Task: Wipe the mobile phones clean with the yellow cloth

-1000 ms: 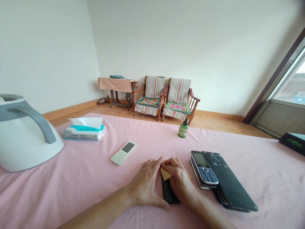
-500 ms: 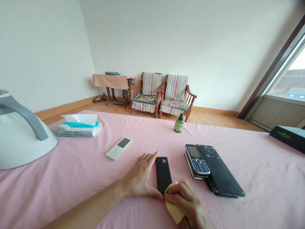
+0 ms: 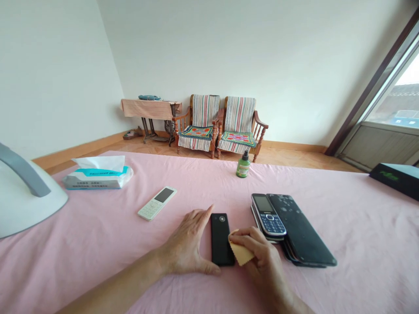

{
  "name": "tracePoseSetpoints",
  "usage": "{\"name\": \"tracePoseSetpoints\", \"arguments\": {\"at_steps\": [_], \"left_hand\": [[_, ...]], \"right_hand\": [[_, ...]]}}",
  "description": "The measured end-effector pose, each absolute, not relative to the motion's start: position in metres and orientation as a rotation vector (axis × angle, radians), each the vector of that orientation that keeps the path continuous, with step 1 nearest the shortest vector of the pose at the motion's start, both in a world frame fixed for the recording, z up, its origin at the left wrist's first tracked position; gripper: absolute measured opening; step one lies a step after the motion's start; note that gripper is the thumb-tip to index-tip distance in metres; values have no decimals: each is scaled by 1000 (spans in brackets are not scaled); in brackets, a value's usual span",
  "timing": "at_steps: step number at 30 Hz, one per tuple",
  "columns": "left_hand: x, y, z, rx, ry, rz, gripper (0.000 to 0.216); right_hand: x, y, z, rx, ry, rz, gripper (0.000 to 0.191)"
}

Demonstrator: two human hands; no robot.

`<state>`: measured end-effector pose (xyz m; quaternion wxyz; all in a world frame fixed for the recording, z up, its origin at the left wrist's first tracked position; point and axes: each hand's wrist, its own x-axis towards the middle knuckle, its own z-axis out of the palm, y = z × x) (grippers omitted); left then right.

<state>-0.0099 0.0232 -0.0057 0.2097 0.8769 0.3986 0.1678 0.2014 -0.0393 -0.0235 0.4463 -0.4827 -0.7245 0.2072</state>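
A black mobile phone (image 3: 221,239) lies back side up on the pink cloth, its round camera at the far end. Along its left side is my left hand (image 3: 188,242), fingers stretched and thumb apart at the near end, steadying it without a wrapped grip. My right hand (image 3: 258,250) pinches a yellow cleaning cloth (image 3: 241,254) with a zigzag edge against the phone's right edge. To the right lie a blue keypad phone (image 3: 271,216) on top of other phones and a stack of large dark phones (image 3: 303,231). A white keypad phone (image 3: 157,203) rests to the left.
The table bears a pink tablecloth (image 3: 108,244). At left stand a white kettle (image 3: 29,192) and a tissue pack (image 3: 96,176); a green spray bottle (image 3: 242,166) is at the far edge, a black box (image 3: 393,181) at far right. Two wooden chairs (image 3: 237,126) stand beyond.
My right hand has slid the yellow cloth from the phone's near corner up along its right edge. My left hand keeps its place beside the phone. The view has shifted slightly.
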Motion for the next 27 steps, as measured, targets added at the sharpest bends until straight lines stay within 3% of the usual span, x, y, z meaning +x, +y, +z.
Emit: {"name": "tracePoseSetpoints", "arguments": {"at_steps": [5,11,20,27], "left_hand": [[-10,24,-7,2435,1100,478,127],[-12,22,-8,2405,1089,488,130],[-13,8,3,2321,976,686,136],[-6,-1,-1,2229,970,826,139]], "right_hand": [[195,-45,-20,-1211,-1911,578,42],[196,-59,-15,-1240,-1924,580,27],[195,-51,-19,-1165,-1872,592,34],[193,-51,-19,-1148,-1900,633,27]]}}
